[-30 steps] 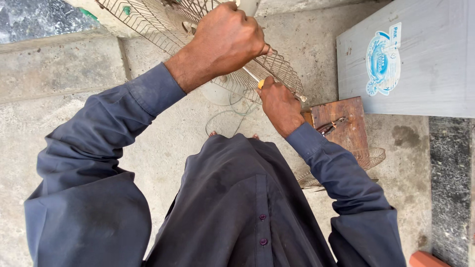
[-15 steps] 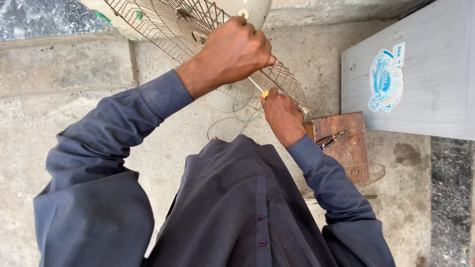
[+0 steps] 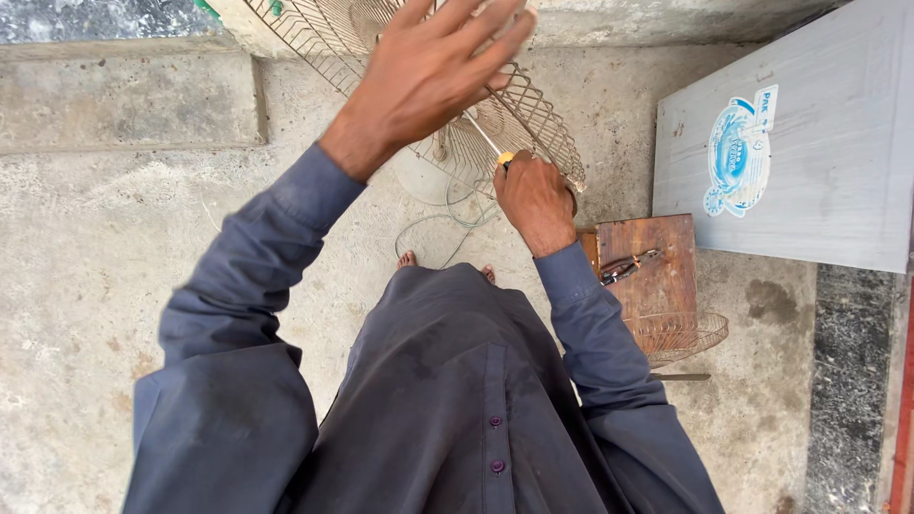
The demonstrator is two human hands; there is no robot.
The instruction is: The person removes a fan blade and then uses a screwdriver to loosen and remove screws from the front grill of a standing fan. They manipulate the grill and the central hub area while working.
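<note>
Right hand: the right hand (image 3: 535, 200) is seen just beyond the person's dark blue tunic, fist clamped on the yellow-handled screwdriver (image 3: 495, 150), wrist bent, knuckles up.
Screwdriver: slim, stiff and light by the look of it; it is best held at the handle, as it is, with the shaft angled up into the grille.
Wire fan grille: the round metal wire fan guard (image 3: 533, 119) lies far centre over the concrete floor (image 3: 124, 257); it is judged light and springy, easily bent, and best gripped at the rim.
Left hand: the left hand (image 3: 433, 67) is raised over the grille, fingers spread apart, nothing enclosed; whether it touches the wires cannot be told.
Right side: pliers (image 3: 628, 266) lie on a brown wooden stool (image 3: 666, 286).
</note>
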